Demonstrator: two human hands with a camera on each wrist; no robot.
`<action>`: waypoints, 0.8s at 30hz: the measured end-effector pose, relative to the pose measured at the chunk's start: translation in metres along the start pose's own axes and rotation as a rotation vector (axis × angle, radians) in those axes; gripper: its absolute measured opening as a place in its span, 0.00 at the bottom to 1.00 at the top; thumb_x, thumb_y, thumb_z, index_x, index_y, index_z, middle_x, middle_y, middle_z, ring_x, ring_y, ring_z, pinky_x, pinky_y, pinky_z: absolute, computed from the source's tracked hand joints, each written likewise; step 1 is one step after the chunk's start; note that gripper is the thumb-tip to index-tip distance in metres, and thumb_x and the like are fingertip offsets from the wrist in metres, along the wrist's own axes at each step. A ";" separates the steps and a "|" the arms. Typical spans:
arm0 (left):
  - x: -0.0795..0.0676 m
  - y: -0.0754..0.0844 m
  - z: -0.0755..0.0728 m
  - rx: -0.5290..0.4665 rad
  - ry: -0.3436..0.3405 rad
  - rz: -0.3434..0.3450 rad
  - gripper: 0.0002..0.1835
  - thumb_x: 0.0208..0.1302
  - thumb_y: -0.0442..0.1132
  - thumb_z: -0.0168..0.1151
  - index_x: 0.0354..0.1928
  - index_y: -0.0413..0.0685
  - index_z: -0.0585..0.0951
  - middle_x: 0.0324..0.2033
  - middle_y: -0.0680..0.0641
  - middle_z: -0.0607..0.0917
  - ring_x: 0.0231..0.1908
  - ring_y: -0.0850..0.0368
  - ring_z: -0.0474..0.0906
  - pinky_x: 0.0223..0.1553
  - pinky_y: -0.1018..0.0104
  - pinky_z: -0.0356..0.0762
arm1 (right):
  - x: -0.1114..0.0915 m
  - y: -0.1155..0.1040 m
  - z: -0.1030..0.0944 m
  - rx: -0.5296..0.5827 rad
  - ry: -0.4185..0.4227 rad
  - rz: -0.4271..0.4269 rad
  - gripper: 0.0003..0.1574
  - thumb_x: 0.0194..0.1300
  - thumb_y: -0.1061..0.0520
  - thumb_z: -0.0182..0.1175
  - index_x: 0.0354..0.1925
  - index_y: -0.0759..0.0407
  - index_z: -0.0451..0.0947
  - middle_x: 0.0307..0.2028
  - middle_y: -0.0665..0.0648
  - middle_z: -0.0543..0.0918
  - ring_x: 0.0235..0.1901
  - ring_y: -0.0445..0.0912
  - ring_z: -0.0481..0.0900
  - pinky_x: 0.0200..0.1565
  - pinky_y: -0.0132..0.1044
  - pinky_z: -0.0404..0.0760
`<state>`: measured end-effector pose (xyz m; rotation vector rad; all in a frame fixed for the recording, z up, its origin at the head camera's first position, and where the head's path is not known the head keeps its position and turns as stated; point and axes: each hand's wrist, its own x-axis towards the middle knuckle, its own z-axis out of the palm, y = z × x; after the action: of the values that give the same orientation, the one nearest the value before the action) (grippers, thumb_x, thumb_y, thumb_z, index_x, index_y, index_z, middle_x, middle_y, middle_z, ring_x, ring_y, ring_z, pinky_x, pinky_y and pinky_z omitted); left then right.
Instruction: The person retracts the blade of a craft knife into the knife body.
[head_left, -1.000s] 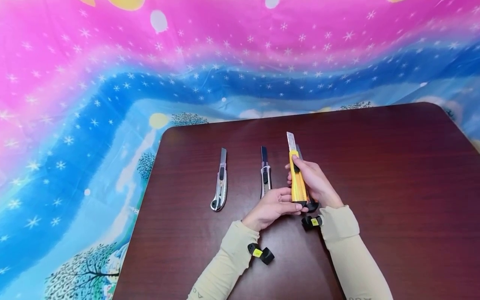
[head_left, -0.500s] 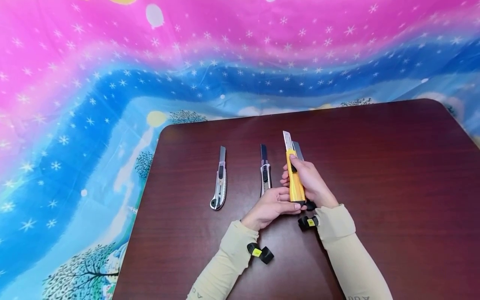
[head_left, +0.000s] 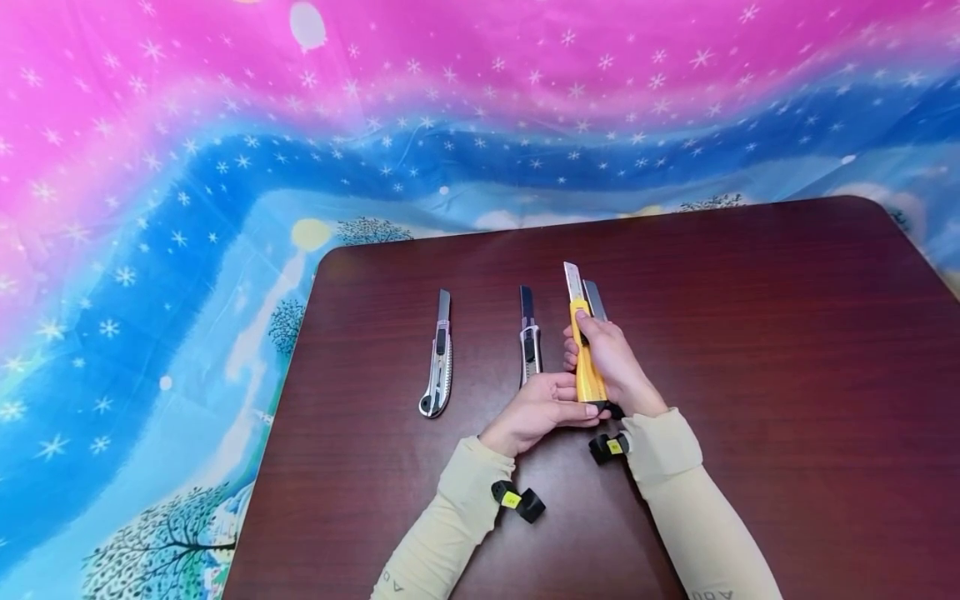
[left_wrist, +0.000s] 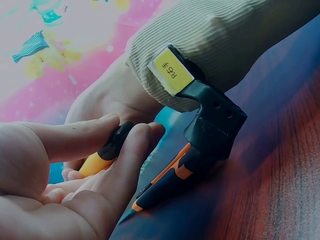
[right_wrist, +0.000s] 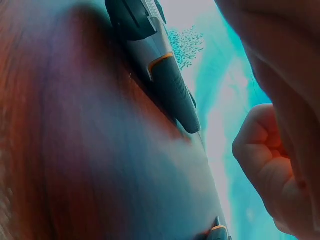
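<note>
A yellow utility knife (head_left: 589, 375) is held off the table, its blade (head_left: 573, 282) extended and pointing away from me. My right hand (head_left: 621, 367) grips its handle, thumb lying on the slider area. At the near end, my left hand (head_left: 534, 414) pinches the black end cap (left_wrist: 115, 140), as the left wrist view shows closely. Behind the right hand lies another utility knife, mostly hidden, with its grey blade (head_left: 595, 300) showing; in the left wrist view its black-and-orange body (left_wrist: 172, 182) appears on the table.
On the dark red table (head_left: 360, 500) lie a silver-and-black utility knife (head_left: 437, 367) at left and a second one (head_left: 530, 346) just beyond my left hand, both with blades out. A patterned cloth (head_left: 480, 92) hangs behind the table.
The yellow utility knife and my right hand have shifted slightly left, showing more of the blade behind. The grip of both hands looks unchanged.
</note>
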<state>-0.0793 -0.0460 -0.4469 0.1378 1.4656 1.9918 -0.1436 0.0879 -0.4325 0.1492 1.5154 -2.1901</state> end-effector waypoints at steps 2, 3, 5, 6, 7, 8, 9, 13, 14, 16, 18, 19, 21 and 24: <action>0.000 0.000 0.000 -0.013 -0.003 -0.004 0.20 0.63 0.21 0.55 0.58 0.25 0.72 0.52 0.20 0.74 0.39 0.60 0.84 0.45 0.70 0.84 | 0.000 0.000 0.000 0.001 0.002 -0.004 0.21 0.78 0.46 0.38 0.40 0.63 0.63 0.16 0.47 0.68 0.16 0.39 0.67 0.21 0.27 0.72; -0.001 0.001 -0.001 -0.021 -0.004 -0.006 0.20 0.63 0.21 0.55 0.58 0.25 0.72 0.52 0.20 0.74 0.39 0.61 0.84 0.45 0.70 0.84 | 0.000 0.000 0.000 0.002 0.001 -0.005 0.21 0.78 0.46 0.37 0.40 0.63 0.63 0.16 0.47 0.68 0.16 0.39 0.67 0.21 0.27 0.72; 0.000 0.001 -0.001 -0.026 -0.005 -0.005 0.20 0.63 0.20 0.55 0.58 0.25 0.71 0.52 0.20 0.74 0.39 0.60 0.84 0.46 0.68 0.84 | 0.000 0.000 0.001 0.002 0.001 -0.006 0.21 0.78 0.46 0.37 0.40 0.63 0.63 0.16 0.48 0.68 0.16 0.39 0.67 0.21 0.27 0.73; 0.000 0.001 -0.001 -0.029 -0.007 -0.007 0.20 0.63 0.20 0.55 0.58 0.25 0.71 0.52 0.20 0.74 0.39 0.59 0.84 0.46 0.68 0.84 | 0.000 0.000 0.001 0.001 0.001 -0.007 0.21 0.78 0.46 0.38 0.40 0.62 0.63 0.17 0.48 0.68 0.16 0.39 0.67 0.22 0.27 0.73; 0.000 0.001 -0.001 -0.028 -0.008 -0.006 0.20 0.63 0.20 0.55 0.58 0.25 0.71 0.52 0.20 0.74 0.40 0.59 0.84 0.46 0.68 0.84 | 0.000 -0.001 0.001 -0.001 0.001 -0.006 0.21 0.78 0.46 0.38 0.40 0.62 0.63 0.17 0.48 0.68 0.16 0.39 0.67 0.22 0.27 0.73; 0.000 0.002 -0.002 -0.030 -0.008 -0.006 0.20 0.63 0.20 0.55 0.58 0.25 0.71 0.52 0.20 0.74 0.40 0.58 0.84 0.47 0.67 0.84 | 0.000 -0.001 0.001 -0.003 0.001 -0.006 0.21 0.78 0.46 0.38 0.40 0.62 0.63 0.17 0.48 0.68 0.16 0.39 0.67 0.22 0.27 0.73; 0.000 0.002 -0.002 -0.032 -0.009 -0.007 0.20 0.63 0.20 0.55 0.58 0.25 0.71 0.53 0.20 0.74 0.40 0.58 0.84 0.47 0.66 0.84 | 0.000 -0.001 0.001 -0.004 0.000 -0.005 0.21 0.78 0.46 0.38 0.40 0.62 0.63 0.17 0.48 0.68 0.17 0.39 0.67 0.22 0.27 0.73; -0.001 0.004 -0.001 -0.036 -0.007 -0.009 0.20 0.63 0.20 0.55 0.57 0.25 0.71 0.53 0.21 0.74 0.40 0.58 0.84 0.51 0.61 0.83 | -0.001 -0.003 0.002 0.000 0.005 -0.008 0.21 0.78 0.45 0.39 0.40 0.62 0.64 0.18 0.48 0.68 0.17 0.39 0.67 0.22 0.27 0.73; -0.002 0.005 -0.001 -0.040 -0.007 -0.012 0.20 0.63 0.20 0.55 0.57 0.25 0.71 0.53 0.21 0.74 0.39 0.58 0.84 0.52 0.60 0.82 | -0.001 -0.003 0.002 0.004 0.009 -0.010 0.21 0.78 0.45 0.39 0.39 0.62 0.64 0.18 0.48 0.68 0.17 0.39 0.68 0.22 0.27 0.73; -0.002 0.006 -0.001 -0.048 -0.006 -0.018 0.20 0.63 0.20 0.55 0.57 0.26 0.71 0.53 0.21 0.74 0.39 0.59 0.84 0.53 0.57 0.81 | 0.000 -0.003 0.002 0.006 0.012 -0.011 0.21 0.78 0.45 0.39 0.39 0.61 0.64 0.18 0.48 0.68 0.17 0.39 0.68 0.22 0.27 0.73; -0.003 0.007 0.000 -0.056 -0.004 -0.026 0.20 0.63 0.20 0.55 0.58 0.26 0.72 0.53 0.21 0.74 0.39 0.59 0.84 0.54 0.56 0.81 | 0.000 -0.002 0.002 0.007 0.016 -0.012 0.21 0.78 0.46 0.39 0.38 0.61 0.64 0.18 0.48 0.68 0.17 0.39 0.68 0.23 0.27 0.73; -0.003 0.008 0.000 -0.055 -0.004 -0.026 0.20 0.63 0.20 0.55 0.58 0.27 0.72 0.54 0.21 0.74 0.39 0.59 0.84 0.53 0.57 0.81 | 0.000 -0.002 0.002 0.006 0.016 -0.014 0.20 0.78 0.46 0.39 0.38 0.62 0.64 0.18 0.48 0.68 0.17 0.39 0.68 0.23 0.27 0.73; -0.003 0.008 0.000 -0.057 -0.002 -0.033 0.20 0.63 0.20 0.55 0.57 0.27 0.72 0.54 0.22 0.74 0.40 0.58 0.84 0.53 0.58 0.82 | 0.000 -0.001 0.002 0.006 0.014 -0.014 0.20 0.78 0.46 0.39 0.39 0.61 0.64 0.18 0.48 0.68 0.17 0.39 0.67 0.23 0.27 0.73; -0.003 0.008 0.000 -0.048 -0.001 -0.036 0.20 0.63 0.20 0.55 0.57 0.27 0.72 0.54 0.22 0.75 0.41 0.57 0.85 0.53 0.57 0.81 | 0.000 -0.002 0.003 0.011 0.015 -0.014 0.20 0.78 0.46 0.38 0.40 0.62 0.64 0.18 0.48 0.68 0.18 0.39 0.67 0.23 0.27 0.73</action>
<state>-0.0808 -0.0490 -0.4392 0.0909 1.4088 1.9961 -0.1441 0.0858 -0.4299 0.1596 1.5174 -2.2129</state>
